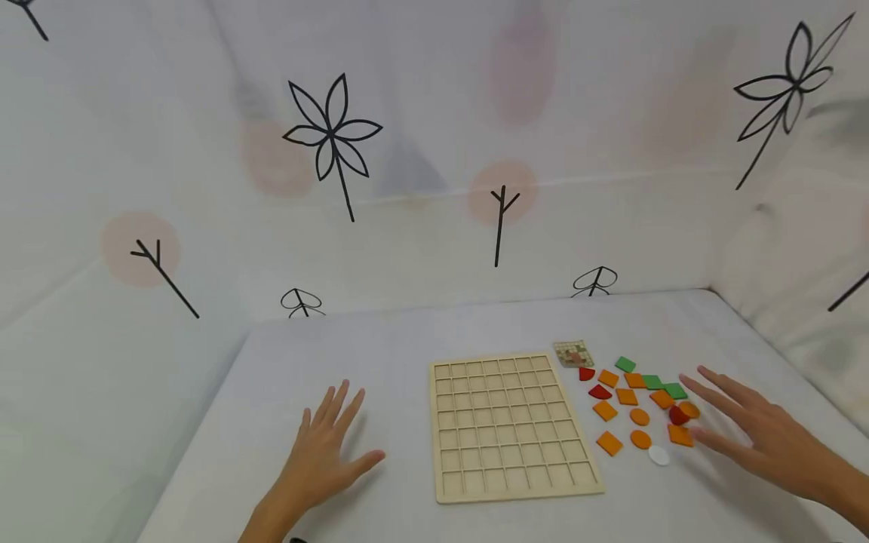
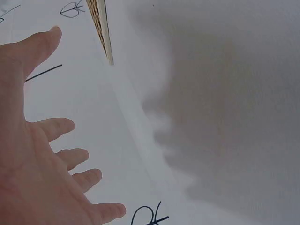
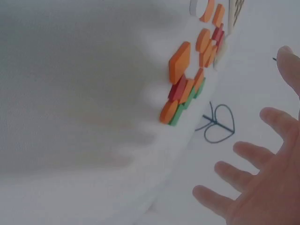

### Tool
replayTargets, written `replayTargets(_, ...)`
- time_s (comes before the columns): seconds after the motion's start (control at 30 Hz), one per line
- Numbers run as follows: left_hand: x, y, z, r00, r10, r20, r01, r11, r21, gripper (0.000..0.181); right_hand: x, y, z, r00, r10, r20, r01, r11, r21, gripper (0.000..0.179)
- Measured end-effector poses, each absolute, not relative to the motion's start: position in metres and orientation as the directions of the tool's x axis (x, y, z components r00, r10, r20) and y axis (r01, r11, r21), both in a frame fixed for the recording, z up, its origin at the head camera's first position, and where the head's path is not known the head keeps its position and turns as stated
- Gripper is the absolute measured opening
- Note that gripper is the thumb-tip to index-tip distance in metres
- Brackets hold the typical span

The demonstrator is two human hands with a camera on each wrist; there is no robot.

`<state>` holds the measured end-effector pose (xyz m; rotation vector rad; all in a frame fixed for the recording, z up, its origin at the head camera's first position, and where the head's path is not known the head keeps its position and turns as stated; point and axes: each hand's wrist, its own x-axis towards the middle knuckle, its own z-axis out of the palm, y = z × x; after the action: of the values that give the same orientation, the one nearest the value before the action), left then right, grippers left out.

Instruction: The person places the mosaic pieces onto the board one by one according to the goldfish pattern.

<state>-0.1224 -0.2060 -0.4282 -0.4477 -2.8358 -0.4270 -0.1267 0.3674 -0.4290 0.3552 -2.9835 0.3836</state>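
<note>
A pale grid board [image 1: 505, 427] with rows of square compartments lies on the white table between the two hands. My left hand [image 1: 322, 456] hovers left of the board, fingers spread, holding nothing; its bare palm shows in the left wrist view. On the right, my right hand [image 1: 763, 434] is spread over the table beside a group of small flat pieces. Among them are orange squares [image 1: 609, 443], orange discs [image 1: 640, 439], green squares [image 1: 625, 364], red quarter-round pieces [image 1: 600, 392] and a white disc [image 1: 658, 455]. In the right wrist view that hand is apart from the pieces.
A small card [image 1: 573, 354] printed with a coloured grid pattern lies by the board's far right corner. White cloth [image 1: 434, 249] with black plant drawings and pale blotches hangs behind the table and along both sides.
</note>
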Motion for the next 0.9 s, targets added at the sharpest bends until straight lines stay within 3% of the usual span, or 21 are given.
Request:
replayTargets(0.13,-0.125,-0.192,-0.428,-0.919,0.31,0.242,0.373,0.884,0.283,0.085,-0.124,0.355,-0.428,-0.98,-0.188,0.072,-0.201,0.944,-0.263,0.078)
replayTargets(0.57,-0.134,-0.157,-0.435,-0.868,0.473,0.152,0.494,0.789,0.365,0.082,-0.112,0.33,-0.437,-0.978,-0.19,0.086,-0.209,0.891,-0.402,0.075)
replayTargets(0.9,-0.142,-0.141,-0.443,-0.859,0.511,0.035,0.477,0.775,0.415,0.083,-0.108,0.317,-0.447,-0.987,-0.159,0.028,-0.154,0.883,-0.444,0.053)
